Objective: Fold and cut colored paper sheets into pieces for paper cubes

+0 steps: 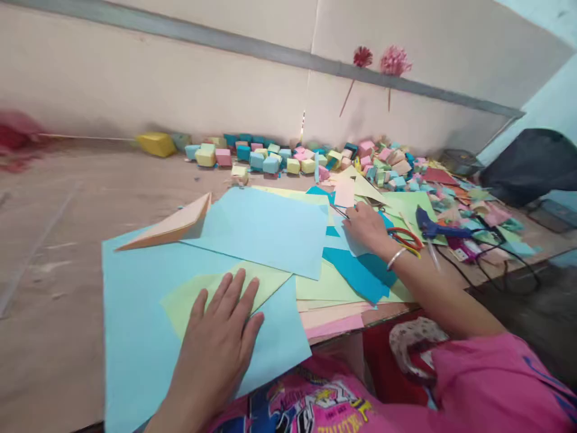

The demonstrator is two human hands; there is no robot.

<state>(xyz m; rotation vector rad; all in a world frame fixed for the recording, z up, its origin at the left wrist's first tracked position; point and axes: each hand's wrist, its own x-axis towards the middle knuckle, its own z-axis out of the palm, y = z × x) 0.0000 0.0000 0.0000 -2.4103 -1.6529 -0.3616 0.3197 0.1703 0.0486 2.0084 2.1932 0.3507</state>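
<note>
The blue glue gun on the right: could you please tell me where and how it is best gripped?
Grip the blue glue gun by its handle, probably straight from above. The handle seems to run rightward from the barrel, its upper side uncovered, while a clear stick lies at the barrel's near end and black cable lies past the handle's right end.
</note>
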